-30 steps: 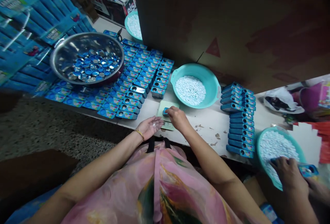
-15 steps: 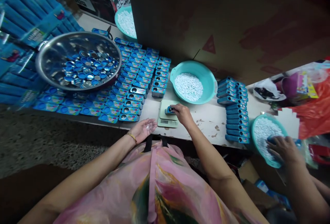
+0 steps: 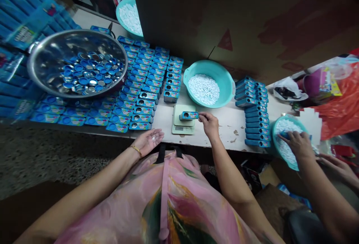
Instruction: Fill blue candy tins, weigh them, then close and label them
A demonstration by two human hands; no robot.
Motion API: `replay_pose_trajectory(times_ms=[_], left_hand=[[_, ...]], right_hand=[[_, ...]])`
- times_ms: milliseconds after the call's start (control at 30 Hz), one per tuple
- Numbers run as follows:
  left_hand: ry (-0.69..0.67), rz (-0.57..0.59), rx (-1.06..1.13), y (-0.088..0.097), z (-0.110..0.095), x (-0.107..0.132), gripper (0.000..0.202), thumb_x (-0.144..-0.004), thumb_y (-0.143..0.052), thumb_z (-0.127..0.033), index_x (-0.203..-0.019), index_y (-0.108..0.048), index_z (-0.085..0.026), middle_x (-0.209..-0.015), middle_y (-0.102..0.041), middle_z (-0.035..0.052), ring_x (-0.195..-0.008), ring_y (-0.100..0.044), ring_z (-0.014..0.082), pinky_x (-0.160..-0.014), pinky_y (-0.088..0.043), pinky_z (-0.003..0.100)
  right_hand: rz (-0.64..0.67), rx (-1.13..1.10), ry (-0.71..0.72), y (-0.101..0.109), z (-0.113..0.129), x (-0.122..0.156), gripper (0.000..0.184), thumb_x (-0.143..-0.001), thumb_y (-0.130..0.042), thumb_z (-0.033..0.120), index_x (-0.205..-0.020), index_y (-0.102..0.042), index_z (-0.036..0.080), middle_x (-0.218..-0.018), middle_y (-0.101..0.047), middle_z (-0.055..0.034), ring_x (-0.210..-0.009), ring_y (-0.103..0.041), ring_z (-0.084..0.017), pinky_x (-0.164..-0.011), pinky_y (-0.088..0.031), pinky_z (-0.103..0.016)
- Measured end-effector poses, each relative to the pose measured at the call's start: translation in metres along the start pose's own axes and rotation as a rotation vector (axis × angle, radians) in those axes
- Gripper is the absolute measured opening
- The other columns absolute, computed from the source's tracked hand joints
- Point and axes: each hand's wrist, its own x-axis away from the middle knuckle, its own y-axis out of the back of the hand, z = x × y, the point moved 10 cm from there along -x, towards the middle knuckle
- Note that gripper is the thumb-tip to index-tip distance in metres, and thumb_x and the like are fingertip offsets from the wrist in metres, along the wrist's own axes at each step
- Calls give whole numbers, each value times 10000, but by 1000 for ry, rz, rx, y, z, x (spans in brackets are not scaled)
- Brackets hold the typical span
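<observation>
My left hand [image 3: 148,142] is palm up at the table's front edge, fingers stretched out, with a few small white pieces [image 3: 153,138] lying on the palm. A blue tin [image 3: 189,115] with a round dark opening lies on a pale green digital scale [image 3: 183,129]. My right hand [image 3: 209,123] is at the tin's right end, thumb and fingertips pinched together; whether they touch the tin or hold a tiny piece I cannot make out. Behind the scale stands a turquoise basin [image 3: 228,87] of white pieces.
Rows of blue tins [image 3: 146,70] fill the left side, beside a steel bowl [image 3: 36,73] of round lids. More tins [image 3: 256,124] are stacked at right. A co-worker's hand [image 3: 300,145] holds something blue over another turquoise basin [image 3: 276,150]. A large cardboard panel [image 3: 182,19] rises behind.
My right hand has drawn back from over the tin to its right end, leaving the tin on the scale in fuller view. My left hand stays palm up. The view has shifted slightly.
</observation>
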Motion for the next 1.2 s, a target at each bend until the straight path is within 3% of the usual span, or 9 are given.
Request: replay_pose_trajectory(times_ms=[133, 233, 367, 500, 700, 933, 1033, 1100, 1200], left_hand=[[-3, -27, 37, 1, 15, -1, 184, -787, -496, -173, -871, -616, -61, -828, -644, 133, -778, -621, 176, -694, -518, 268], [28, -20, 38, -9, 33, -4, 183, -791, -491, -171, -876, -612, -63, -831, -645, 137, -774, -622, 175, -702, -516, 272], [81, -15, 13, -25, 55, -11, 196, -790, -496, -187, -884, -608, -56, -837, -647, 148, -793, -625, 192, -716, -513, 280], [88, -18, -5, -37, 66, -16, 196, -788, -501, -190, -894, -603, -61, -850, -647, 154, -819, -623, 199, -722, -511, 282], [54, -29, 7, -42, 62, -12, 185, -782, -506, -176, -889, -600, -59, -839, -648, 152, -796, -627, 191, -716, -511, 269], [18, -48, 38, -31, 54, -6, 190, -796, -487, -182, -917, -592, -80, -831, -649, 142, -777, -629, 184, -696, -515, 274], [20, -17, 44, -32, 52, -7, 199, -795, -490, -189, -919, -591, -71, -845, -648, 151, -793, -625, 187, -714, -506, 278], [38, 13, 47, -36, 52, -7, 221, -802, -481, -210, -926, -589, -62, -872, -644, 164, -826, -619, 200, -736, -496, 293], [70, 94, 86, -50, 52, -4, 297, -828, -440, -283, -967, -582, -62, -891, -643, 159, -844, -612, 205, -775, -476, 325]], right_hand=[[7, -124, -65, 4, -17, 20, 229, -746, -525, 344, -868, -633, 183, -829, -626, -26, -674, -585, -121, -654, -495, -273], [110, -115, -68, -11, -22, 38, 197, -755, -522, 319, -849, -637, 190, -800, -621, -22, -637, -581, -116, -626, -492, -265], [324, -73, 44, -45, -9, 62, 171, -782, -498, 258, -856, -646, 214, -845, -616, -27, -739, -585, -131, -659, -484, -255], [342, -18, 160, -47, 8, 58, 181, -788, -490, 215, -871, -650, 228, -848, -621, -23, -816, -577, -140, -738, -465, -265], [195, 12, 187, -28, 24, 10, 181, -798, -478, 257, -871, -636, 212, -864, -631, -24, -796, -587, -145, -745, -463, -270], [290, 261, 379, -56, 43, -10, 218, -812, -442, 199, -945, -614, 210, -968, -619, -43, -931, -554, -156, -850, -422, -285], [213, 353, 384, -41, 40, -5, 265, -841, -382, 190, -1012, -584, 206, -1056, -586, -61, -988, -531, -164, -873, -409, -290], [228, 410, 404, -41, 40, 9, 284, -847, -361, 179, -1032, -574, 210, -1054, -582, -68, -1001, -518, -170, -869, -407, -291], [527, 463, 556, -81, 48, 55, 286, -823, -394, 155, -1040, -567, 224, -1054, -582, -64, -993, -511, -174, -827, -417, -274]])
